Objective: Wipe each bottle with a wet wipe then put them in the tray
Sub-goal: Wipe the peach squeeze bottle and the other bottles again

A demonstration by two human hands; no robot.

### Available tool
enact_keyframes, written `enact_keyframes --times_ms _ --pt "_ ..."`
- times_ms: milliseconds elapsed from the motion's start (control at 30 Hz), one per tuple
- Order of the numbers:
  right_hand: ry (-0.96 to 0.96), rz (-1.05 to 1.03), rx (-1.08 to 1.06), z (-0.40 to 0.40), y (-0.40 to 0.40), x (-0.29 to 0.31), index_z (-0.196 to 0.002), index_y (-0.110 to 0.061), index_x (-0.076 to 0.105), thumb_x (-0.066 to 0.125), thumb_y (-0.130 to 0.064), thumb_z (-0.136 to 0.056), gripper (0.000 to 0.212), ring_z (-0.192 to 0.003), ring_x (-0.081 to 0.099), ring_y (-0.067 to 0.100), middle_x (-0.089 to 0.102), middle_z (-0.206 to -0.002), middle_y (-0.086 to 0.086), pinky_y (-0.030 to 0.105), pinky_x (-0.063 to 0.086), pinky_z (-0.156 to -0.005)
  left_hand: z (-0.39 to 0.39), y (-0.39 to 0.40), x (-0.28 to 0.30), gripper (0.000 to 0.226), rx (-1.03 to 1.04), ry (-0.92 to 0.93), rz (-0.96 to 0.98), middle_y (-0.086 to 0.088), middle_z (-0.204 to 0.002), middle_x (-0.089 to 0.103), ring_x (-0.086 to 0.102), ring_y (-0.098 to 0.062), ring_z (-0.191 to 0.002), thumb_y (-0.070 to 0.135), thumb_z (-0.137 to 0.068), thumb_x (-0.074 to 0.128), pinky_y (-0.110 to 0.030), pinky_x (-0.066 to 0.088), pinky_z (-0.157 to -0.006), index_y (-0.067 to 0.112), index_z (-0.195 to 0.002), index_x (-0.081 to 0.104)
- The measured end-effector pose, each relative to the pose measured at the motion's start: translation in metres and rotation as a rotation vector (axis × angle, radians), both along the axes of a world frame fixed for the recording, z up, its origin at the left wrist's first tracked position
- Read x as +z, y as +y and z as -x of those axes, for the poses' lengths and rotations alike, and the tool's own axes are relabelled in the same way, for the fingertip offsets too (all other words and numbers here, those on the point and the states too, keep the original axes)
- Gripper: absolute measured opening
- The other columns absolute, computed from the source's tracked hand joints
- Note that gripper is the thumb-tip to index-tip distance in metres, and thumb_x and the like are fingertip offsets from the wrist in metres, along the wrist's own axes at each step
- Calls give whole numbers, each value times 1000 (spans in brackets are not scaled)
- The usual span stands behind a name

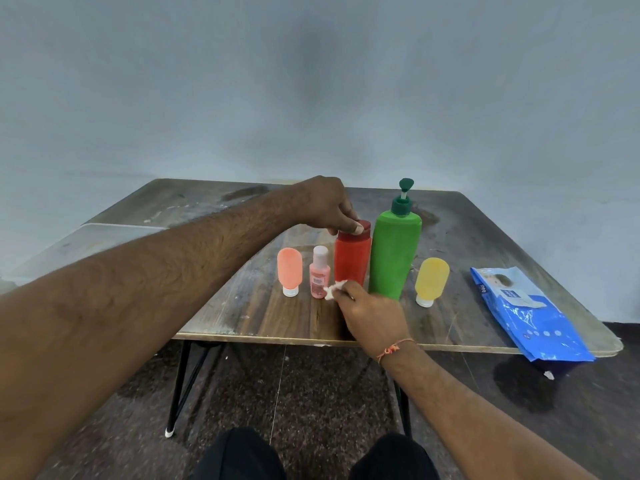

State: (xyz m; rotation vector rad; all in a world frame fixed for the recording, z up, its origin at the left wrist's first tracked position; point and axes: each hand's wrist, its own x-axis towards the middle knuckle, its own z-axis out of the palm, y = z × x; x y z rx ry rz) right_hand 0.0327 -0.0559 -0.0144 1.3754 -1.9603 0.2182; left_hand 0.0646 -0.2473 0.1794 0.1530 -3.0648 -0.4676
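Several bottles stand in a row on the wooden table point(485, 230). From left to right they are a peach tube point(289, 270), a small pink bottle point(319, 273), a red bottle point(351, 259), a tall green pump bottle point(394, 252) and a yellow tube point(431, 280). My left hand point(327, 204) pinches the red bottle's cap from above. My right hand point(372, 315) holds a crumpled white wet wipe point(333, 289) against the base of the red bottle. A clear plastic tray point(69, 247) lies at the table's left, largely behind my left forearm.
A blue pack of wet wipes point(526, 311) lies at the table's right front corner, overhanging the edge. The table stands on thin black legs over a dark speckled floor. My knees show at the bottom. A grey wall is behind.
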Motion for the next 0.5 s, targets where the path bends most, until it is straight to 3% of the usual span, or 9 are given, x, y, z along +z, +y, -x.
enact_keyframes --times_ms 200,500 --pt "-41 -70 1 8 4 3 -104 -25 75 80 -24 -89 16 -52 65 24 69 -99 -7 30 50 -40 1 1 0 30 9 -3 2 14 -75 78 70 3 -73 50 -93 77 -21 44 -66 31 -115 83" --pt "20 327 -6 29 18 65 -120 -29 75 65 -30 -103 20 -61 66 24 73 -114 -7 33 50 -45 2 0 3 30 -9 -13 41 17 -76 77 71 -2 -81 51 -94 75 -21 42 -66 32 -117 82"
